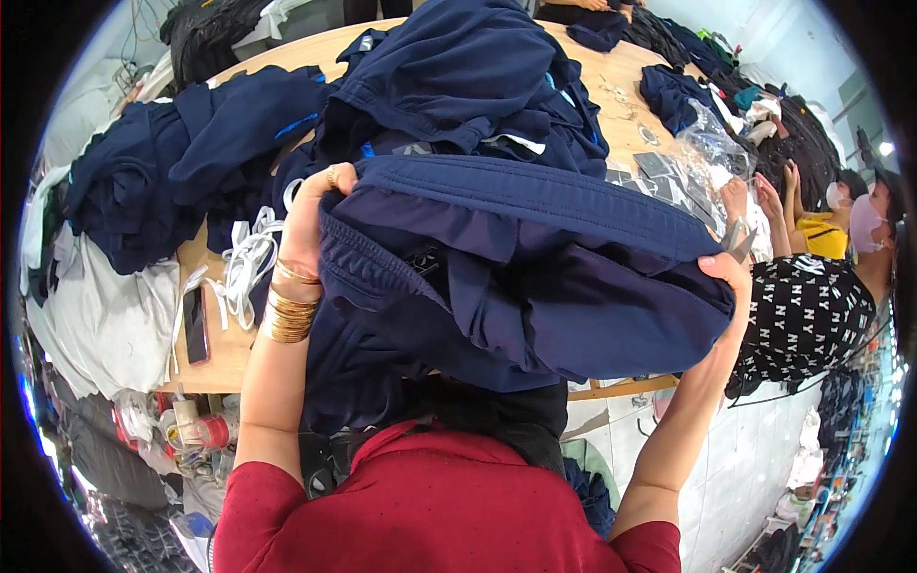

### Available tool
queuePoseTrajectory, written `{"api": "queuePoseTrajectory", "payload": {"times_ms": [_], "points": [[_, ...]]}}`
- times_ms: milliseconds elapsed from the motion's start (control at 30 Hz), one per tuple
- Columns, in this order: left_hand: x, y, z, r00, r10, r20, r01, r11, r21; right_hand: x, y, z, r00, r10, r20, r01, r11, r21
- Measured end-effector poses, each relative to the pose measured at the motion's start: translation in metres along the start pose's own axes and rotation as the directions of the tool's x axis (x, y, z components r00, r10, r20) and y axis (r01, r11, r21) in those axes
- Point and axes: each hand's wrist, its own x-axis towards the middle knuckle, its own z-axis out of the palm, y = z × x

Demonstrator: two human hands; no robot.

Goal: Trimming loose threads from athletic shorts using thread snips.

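Note:
Stretched between my two hands is a pair of navy pants (pixel 621 310) with a wide elastic waistband, its opening facing me. My left hand (pixel 317 205), with gold bangles at the wrist, is closed on the left end of the waistband. At the other end my right hand (pixel 731 282) grips the waistband between thumb and fingers. Small metal scissors (pixel 739 239) stick up from the right hand; their handles are hidden. The pants' leg length cannot be made out. Behind them rises a heap of navy garments (pixel 449 72).
More navy garments (pixel 124 181) lie on the wooden table (pixel 315 48) at left, near white cords (pixel 253 256) and a phone (pixel 196 325). Dark tags (pixel 659 172) and clear plastic (pixel 712 143) are at right. A co-worker in a patterned black top (pixel 807 306) sits close on the right.

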Motion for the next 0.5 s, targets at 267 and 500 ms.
{"api": "queuePoseTrajectory", "payload": {"times_ms": [267, 500], "points": [[0.001, -0.002, -0.013, 0.992, -0.009, -0.129, 0.029, 0.988, 0.155, 0.01, 0.006, 0.0, 0.999, -0.014, 0.033, 0.017, 0.997, -0.071], [0.005, -0.023, 0.004, 0.957, -0.26, -0.132, 0.267, 0.963, 0.037, 0.039, 0.035, 0.006, 0.929, -0.319, 0.188, 0.352, 0.607, -0.712]]}}
